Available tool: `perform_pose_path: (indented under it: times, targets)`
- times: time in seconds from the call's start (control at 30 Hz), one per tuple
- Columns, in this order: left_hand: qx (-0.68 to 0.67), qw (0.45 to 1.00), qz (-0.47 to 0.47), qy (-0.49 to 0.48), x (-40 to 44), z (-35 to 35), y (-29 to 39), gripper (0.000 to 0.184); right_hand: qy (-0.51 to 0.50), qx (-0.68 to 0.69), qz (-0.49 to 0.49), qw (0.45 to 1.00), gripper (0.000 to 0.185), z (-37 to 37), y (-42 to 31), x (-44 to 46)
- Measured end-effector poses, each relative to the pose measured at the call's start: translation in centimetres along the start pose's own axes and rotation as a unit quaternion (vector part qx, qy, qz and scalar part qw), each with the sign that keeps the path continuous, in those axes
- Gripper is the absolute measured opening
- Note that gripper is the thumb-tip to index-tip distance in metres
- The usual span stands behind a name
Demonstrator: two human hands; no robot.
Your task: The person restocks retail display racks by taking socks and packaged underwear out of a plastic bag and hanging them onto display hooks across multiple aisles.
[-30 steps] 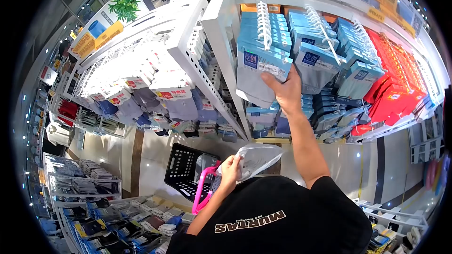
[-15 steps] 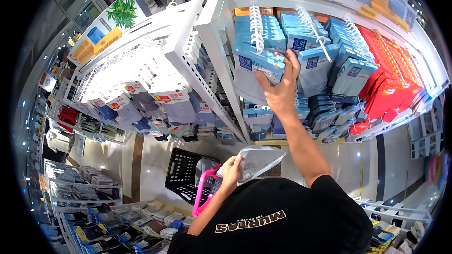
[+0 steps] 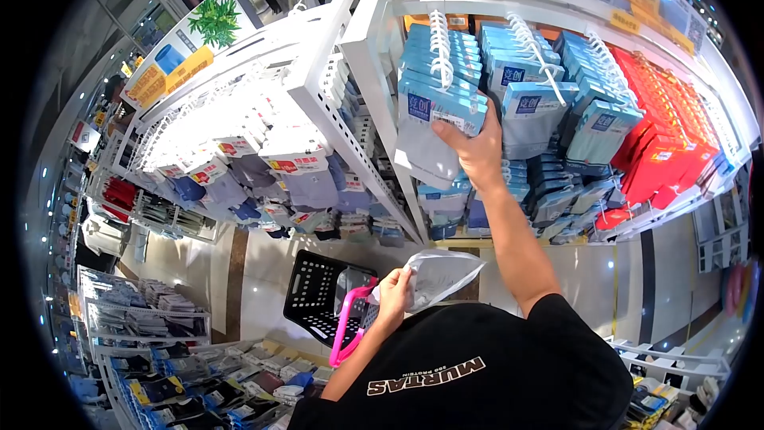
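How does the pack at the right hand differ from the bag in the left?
The pack has a light blue top and dark blue label; the bag is whitish, with no such label showing.
The pack looks flat and hangs among others at the right hand; the bag looks loose and creased, pinched by the left hand.

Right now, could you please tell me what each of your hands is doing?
Left hand: closed on a clear plastic bag.
Right hand: gripping the edge of a blue-topped hanging pack.
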State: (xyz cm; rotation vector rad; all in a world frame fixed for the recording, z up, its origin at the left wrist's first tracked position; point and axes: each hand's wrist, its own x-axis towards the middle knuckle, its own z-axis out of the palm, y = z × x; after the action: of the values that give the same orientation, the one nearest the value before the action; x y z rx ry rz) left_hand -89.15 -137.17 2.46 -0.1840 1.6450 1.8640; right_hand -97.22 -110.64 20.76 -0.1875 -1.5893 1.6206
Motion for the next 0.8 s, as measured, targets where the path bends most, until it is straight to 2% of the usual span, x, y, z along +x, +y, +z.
perform_pose_path:
  times: [0.07, 0.2, 0.23, 0.33, 0.37, 0.5, 0.57, 0.6, 0.63, 0.7, 0.8]
  targets:
    - [0.006, 1.000, 0.008, 0.000, 0.2, -0.4, -0.7, 0.027, -0.008, 0.005, 0.000, 1.000, 0.072, 0.0, -0.2, 0.5]
    - [0.023, 0.999, 0.022, 0.003, -0.1, -0.7, -0.9, 0.027, -0.040, 0.044, 0.067, 0.996, 0.062, -0.8, -1.8, 0.7]
    - [0.021, 1.000, 0.016, 0.000, -0.1, -0.7, -0.8, 0.027, -0.010, 0.021, 0.016, 1.000, 0.058, -0.8, -1.6, 0.3]
    - [0.014, 1.000, 0.005, -0.009, -0.3, -0.6, -0.4, 0.027, -0.026, 0.066, 0.006, 0.997, 0.056, -1.8, -3.2, -1.2]
    - [0.011, 1.000, 0.002, -0.011, -0.4, -0.6, -0.2, 0.027, -0.036, 0.069, 0.031, 0.996, 0.057, -2.2, -3.8, -1.7]
    - [0.015, 1.000, 0.001, -0.013, -0.1, -0.7, 0.0, 0.026, -0.065, 0.107, -0.003, 0.992, 0.063, -3.7, -5.3, -3.5]
    - [0.047, 0.999, -0.006, -0.003, 0.5, -1.1, 0.0, 0.023, -0.123, 0.087, -0.015, 0.988, 0.070, -5.3, -5.1, -4.3]
    - [0.081, 0.996, 0.039, 0.004, 0.9, -1.2, -0.1, 0.023, -0.153, 0.084, -0.020, 0.984, 0.072, -5.8, -5.2, -5.0]
    - [0.062, 0.997, 0.038, 0.000, 1.1, -1.2, 0.0, 0.024, -0.205, 0.082, -0.062, 0.973, 0.071, -6.2, -4.7, -5.4]
    - [0.053, 0.998, 0.043, 0.002, 1.0, -0.8, 1.4, 0.024, -0.222, 0.076, 0.019, 0.972, 0.070, -6.8, -3.6, -7.8]
    - [-0.049, 0.999, 0.011, 0.020, 2.9, -1.0, 0.2, 0.019, -0.207, 0.052, 0.136, 0.967, 0.070, -7.8, 0.2, -11.0]
